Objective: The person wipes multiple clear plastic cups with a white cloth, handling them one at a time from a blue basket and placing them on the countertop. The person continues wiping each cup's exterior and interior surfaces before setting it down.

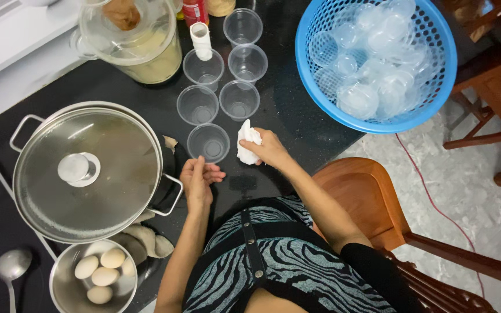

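My right hand (271,149) grips a crumpled white cloth (247,142) on the black countertop (297,122), just right of the nearest clear plastic cup (208,142). My left hand (197,181) rests on the counter below that cup, fingers loosely curled, holding nothing that I can see. Several more empty clear cups (227,81) stand in two rows beyond.
A large steel pot with a lid (85,171) sits at left. Below it are a steel bowl of eggs (97,278) and a ladle (11,268). A blender jug (131,37) stands at the back. A blue basket (430,110) holds clear lids. A wooden chair (372,203) is at right.
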